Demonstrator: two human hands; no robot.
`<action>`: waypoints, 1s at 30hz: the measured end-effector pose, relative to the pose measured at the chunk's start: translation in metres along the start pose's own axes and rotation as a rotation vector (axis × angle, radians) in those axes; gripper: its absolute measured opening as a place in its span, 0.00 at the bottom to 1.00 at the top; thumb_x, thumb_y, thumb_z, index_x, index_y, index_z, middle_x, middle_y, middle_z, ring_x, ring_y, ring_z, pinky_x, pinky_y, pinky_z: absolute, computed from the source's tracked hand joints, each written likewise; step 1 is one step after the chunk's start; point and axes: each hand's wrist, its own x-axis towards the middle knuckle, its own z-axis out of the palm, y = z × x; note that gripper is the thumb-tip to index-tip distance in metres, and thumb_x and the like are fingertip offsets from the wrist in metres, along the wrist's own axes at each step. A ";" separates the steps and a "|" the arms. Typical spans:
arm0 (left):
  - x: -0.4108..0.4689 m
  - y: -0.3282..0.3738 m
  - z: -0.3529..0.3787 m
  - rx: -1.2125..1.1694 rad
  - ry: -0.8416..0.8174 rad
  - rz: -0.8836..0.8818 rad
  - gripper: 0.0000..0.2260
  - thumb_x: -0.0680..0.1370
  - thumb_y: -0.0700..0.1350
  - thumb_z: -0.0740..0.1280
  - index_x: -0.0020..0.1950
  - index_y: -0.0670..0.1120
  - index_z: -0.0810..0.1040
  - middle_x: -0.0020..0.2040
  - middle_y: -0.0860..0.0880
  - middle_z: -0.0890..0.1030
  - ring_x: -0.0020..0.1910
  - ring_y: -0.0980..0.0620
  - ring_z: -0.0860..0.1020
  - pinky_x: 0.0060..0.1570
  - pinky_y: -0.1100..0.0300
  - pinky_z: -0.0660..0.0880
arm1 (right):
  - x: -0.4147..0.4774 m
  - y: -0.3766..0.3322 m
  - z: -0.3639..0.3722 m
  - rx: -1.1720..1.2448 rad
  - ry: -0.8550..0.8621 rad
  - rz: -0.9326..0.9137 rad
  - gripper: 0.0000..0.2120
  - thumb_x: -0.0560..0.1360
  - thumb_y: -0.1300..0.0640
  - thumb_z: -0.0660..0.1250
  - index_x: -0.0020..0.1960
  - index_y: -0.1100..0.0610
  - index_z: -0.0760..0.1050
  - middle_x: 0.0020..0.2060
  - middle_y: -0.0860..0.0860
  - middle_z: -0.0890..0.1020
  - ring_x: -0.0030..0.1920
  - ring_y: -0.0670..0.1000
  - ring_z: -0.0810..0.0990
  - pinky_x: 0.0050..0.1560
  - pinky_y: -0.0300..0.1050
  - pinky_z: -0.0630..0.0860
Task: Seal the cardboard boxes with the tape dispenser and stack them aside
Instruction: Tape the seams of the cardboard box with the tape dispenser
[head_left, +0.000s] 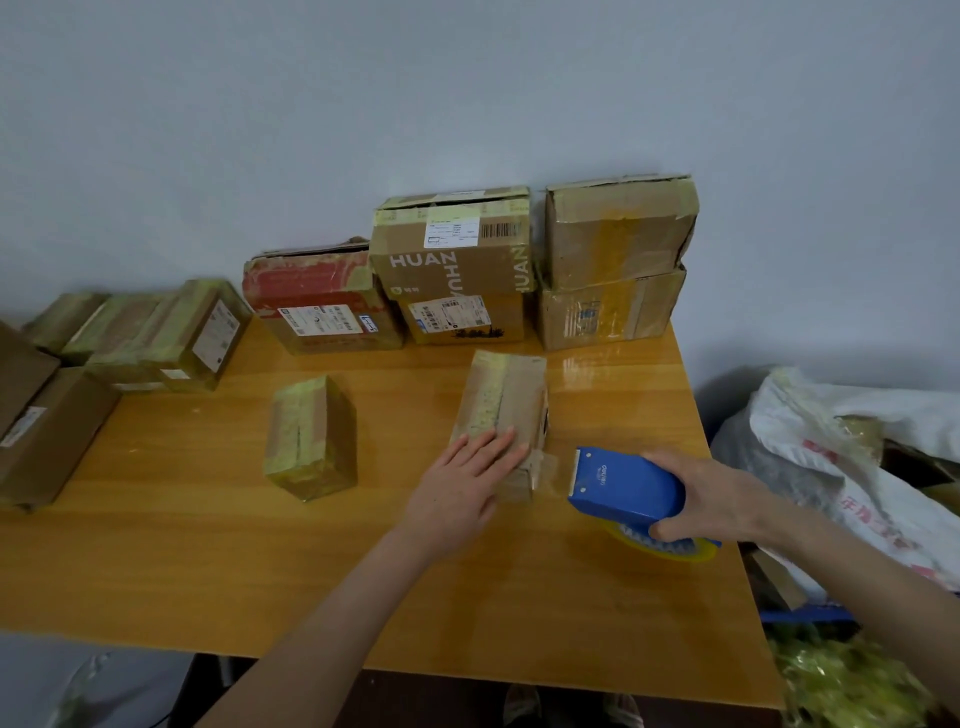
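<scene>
Right grip (727, 499) clasps dispenser (623, 483), seemingly near edge (695, 415)

left grip (470, 483) flat on box (511, 395), right grip (711, 493) round tape dispenser (623, 486)

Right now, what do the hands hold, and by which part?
The right hand grips the blue tape dispenser by its rear body. The left hand presses flat on the box.

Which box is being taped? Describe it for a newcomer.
On the wooden table, look right of centre, before the stacked boxes. It is the box under the left hand, the only one with clear tape running to the blue dispenser.
</scene>
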 end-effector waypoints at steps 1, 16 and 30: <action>0.000 0.000 0.001 0.000 0.007 0.002 0.33 0.81 0.48 0.57 0.75 0.59 0.36 0.78 0.56 0.42 0.78 0.54 0.42 0.73 0.57 0.34 | 0.003 -0.006 -0.001 -0.091 -0.001 0.001 0.32 0.63 0.39 0.70 0.65 0.37 0.62 0.48 0.41 0.78 0.47 0.45 0.78 0.46 0.47 0.78; -0.001 0.001 0.005 -0.026 0.040 0.007 0.33 0.81 0.48 0.58 0.75 0.58 0.37 0.77 0.55 0.39 0.76 0.55 0.38 0.72 0.57 0.32 | 0.048 -0.053 -0.015 -0.171 -0.132 0.087 0.28 0.55 0.37 0.67 0.54 0.42 0.69 0.43 0.44 0.78 0.42 0.48 0.77 0.38 0.45 0.74; 0.013 0.019 -0.001 -0.300 0.153 -0.137 0.24 0.83 0.53 0.53 0.78 0.52 0.50 0.76 0.57 0.46 0.78 0.56 0.46 0.72 0.64 0.33 | 0.046 -0.019 0.028 1.189 0.216 0.507 0.21 0.73 0.50 0.72 0.61 0.58 0.74 0.51 0.60 0.81 0.43 0.59 0.80 0.42 0.51 0.77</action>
